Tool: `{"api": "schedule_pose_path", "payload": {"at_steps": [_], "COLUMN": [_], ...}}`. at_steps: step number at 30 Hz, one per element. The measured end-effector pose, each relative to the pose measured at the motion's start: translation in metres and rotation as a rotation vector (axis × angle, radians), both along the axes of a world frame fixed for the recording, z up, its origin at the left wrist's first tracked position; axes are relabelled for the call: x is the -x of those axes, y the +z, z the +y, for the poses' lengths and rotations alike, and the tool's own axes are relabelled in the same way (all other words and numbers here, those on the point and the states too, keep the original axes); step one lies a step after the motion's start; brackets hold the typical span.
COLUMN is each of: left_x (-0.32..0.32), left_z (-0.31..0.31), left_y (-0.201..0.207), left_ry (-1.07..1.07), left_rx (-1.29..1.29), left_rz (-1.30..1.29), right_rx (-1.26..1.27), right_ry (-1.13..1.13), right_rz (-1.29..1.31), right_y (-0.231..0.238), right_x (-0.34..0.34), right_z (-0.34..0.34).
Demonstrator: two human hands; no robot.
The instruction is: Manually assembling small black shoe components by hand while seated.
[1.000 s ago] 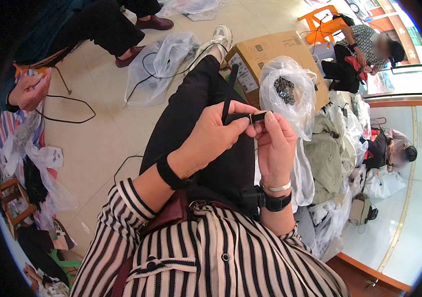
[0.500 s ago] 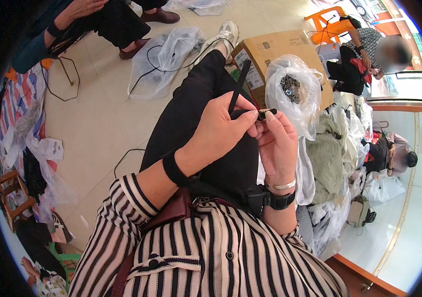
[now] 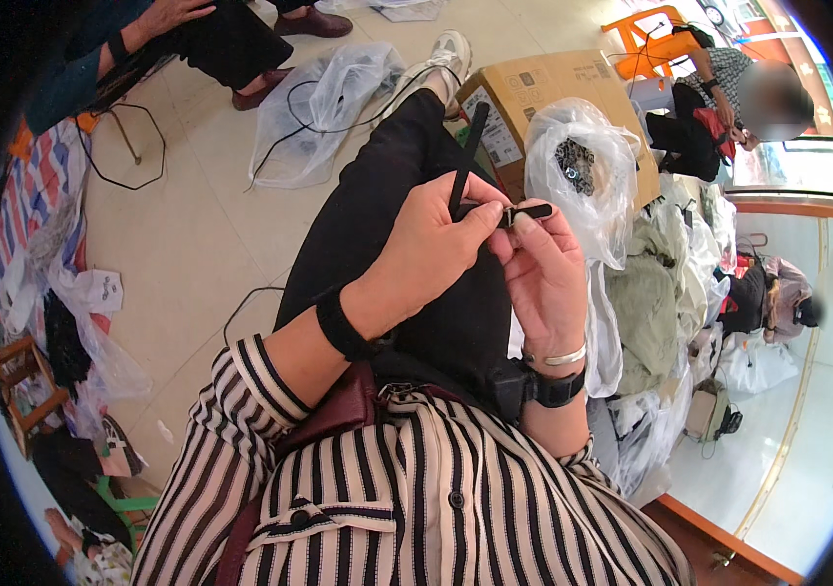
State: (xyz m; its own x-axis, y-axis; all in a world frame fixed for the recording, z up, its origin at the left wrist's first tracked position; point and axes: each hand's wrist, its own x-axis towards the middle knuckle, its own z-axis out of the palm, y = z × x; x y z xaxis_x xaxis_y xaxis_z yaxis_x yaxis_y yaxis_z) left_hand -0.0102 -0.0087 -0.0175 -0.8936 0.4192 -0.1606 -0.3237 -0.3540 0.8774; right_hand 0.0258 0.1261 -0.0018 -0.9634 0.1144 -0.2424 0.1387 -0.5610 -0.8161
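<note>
A narrow black strap (image 3: pixel 470 146) is held above my lap, its long end rising from the grip of my left hand (image 3: pixel 433 239). Thumb and fingers of that hand press together on it. The strap runs through a small dark buckle (image 3: pixel 507 219) with a metal glint, and a short rounded tip sticks out on the right side. My right hand (image 3: pixel 545 278) pinches the strap at the buckle, thumb on top and the other fingers curled below. Both hands meet at the buckle, and the fingers partly hide it.
Beyond my hands stands a cardboard box (image 3: pixel 558 83). A clear plastic bag (image 3: pixel 592 220) with small dark metallic pieces leans on it. Green and white cloth (image 3: pixel 646 322) is heaped at right. Another plastic bag (image 3: pixel 304 137) and a black cable lie on the tiled floor. Other people sit nearby.
More of the strap's tip now sticks out to the right of the buckle. Both hands keep their pinch, shifted only slightly.
</note>
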Motion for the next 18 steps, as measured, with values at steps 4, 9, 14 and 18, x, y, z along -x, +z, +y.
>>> {"api": "schedule_pose_path", "payload": {"at_steps": [4,9,14,18], "left_x": [0.007,0.008,0.003,-0.002], "left_z": [0.002,-0.004,0.011,0.007], "left_y": [0.002,0.012,-0.015,-0.007], "left_ry": [-0.007,0.028,0.094,-0.094], "left_rx": [-0.035,0.054,0.124,-0.046], "left_rz": [-0.006,0.019,0.241,-0.133], "right_rx": [-0.097,-0.258,-0.443,-0.364], "right_ry": [-0.027,-0.025,-0.008,0.077], "right_rz": [-0.025,0.025,0.054,0.081], "right_y": [0.01,0.008,-0.003,-0.003], "right_x": [0.007,0.012,0.001,-0.003], "right_z": [-0.001,-0.004,0.0,0.002]}}
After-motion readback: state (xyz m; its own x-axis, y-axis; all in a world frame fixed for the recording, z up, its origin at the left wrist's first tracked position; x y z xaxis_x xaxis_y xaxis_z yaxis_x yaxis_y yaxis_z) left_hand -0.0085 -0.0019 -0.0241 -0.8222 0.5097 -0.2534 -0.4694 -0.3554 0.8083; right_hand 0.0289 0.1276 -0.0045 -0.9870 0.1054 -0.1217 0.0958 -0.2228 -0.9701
